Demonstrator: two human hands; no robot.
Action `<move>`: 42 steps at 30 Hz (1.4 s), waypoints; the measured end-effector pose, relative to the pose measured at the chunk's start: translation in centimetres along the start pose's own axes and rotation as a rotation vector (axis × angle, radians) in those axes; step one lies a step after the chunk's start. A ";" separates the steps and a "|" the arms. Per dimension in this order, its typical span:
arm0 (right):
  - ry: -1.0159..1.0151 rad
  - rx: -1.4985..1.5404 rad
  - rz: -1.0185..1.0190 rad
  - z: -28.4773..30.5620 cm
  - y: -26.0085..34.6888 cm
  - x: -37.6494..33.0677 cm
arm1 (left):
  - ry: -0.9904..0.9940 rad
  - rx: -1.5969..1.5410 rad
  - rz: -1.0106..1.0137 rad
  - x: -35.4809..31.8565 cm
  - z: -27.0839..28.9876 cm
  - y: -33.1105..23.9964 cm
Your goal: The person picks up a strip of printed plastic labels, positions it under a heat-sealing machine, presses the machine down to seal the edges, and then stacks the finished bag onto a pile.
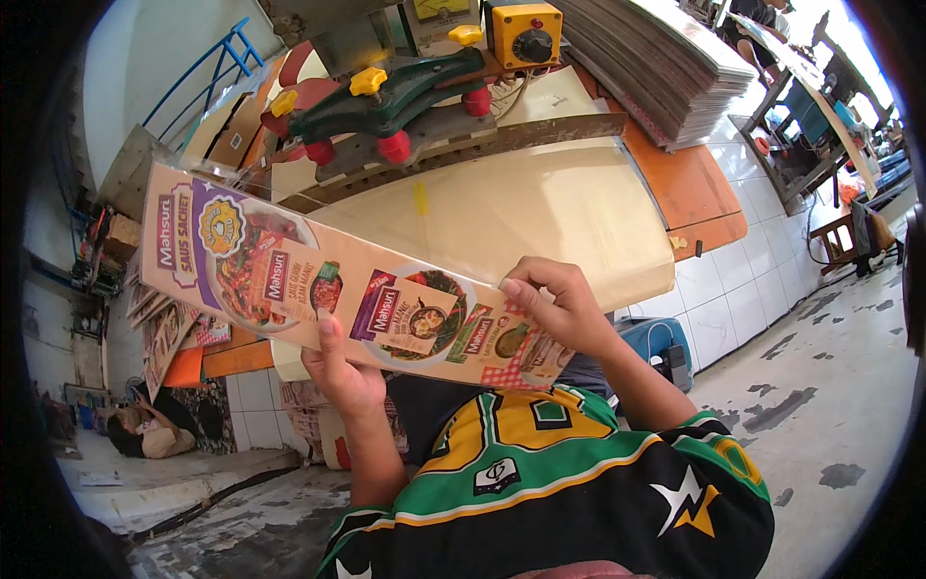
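A long printed cardboard panel (pixel 439 265) with food pictures on a peach background is held slantwise in front of me, its far end up to the left. My left hand (pixel 345 376) grips its lower edge near the middle, thumb on the printed face. At the right end, my right hand (pixel 558 301) pinches the upper edge with the thumb on top; its other fingers are partly hidden. Behind the panel is a pale yellow sheet (pixel 550 217) spread on the orange table (pixel 690 198), below a machine (pixel 386 106) with a dark green frame, yellow knobs and red feet.
A yellow control box (pixel 524 37) with a black dial sits on the machine. Tall stacked boards (pixel 666 72) stand at the upper right. More printed panels (pixel 169 343) lie at the left. A person (pixel 149 431) is low down at the far left; a blue container (pixel 656 349) stands at my right.
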State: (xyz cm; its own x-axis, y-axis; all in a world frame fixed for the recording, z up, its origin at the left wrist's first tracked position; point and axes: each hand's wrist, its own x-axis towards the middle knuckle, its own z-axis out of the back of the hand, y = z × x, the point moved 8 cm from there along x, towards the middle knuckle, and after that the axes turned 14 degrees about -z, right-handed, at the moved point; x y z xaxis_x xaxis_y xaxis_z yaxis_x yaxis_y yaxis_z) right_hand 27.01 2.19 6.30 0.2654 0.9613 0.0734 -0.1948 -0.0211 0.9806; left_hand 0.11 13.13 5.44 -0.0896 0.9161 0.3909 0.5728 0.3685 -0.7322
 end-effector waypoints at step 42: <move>-0.313 -0.466 0.264 -0.1 3.5 0.4 | 0.369 0.227 0.133 -8.7 -4.2 3.0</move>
State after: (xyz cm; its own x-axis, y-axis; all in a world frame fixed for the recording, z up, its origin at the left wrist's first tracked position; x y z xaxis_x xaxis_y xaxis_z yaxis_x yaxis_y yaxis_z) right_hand 26.39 2.51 9.71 0.4024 0.8127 0.4215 -0.6645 -0.0574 0.7451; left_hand 6.00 5.62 2.23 0.2924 0.8555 0.4274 0.3631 0.3141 -0.8772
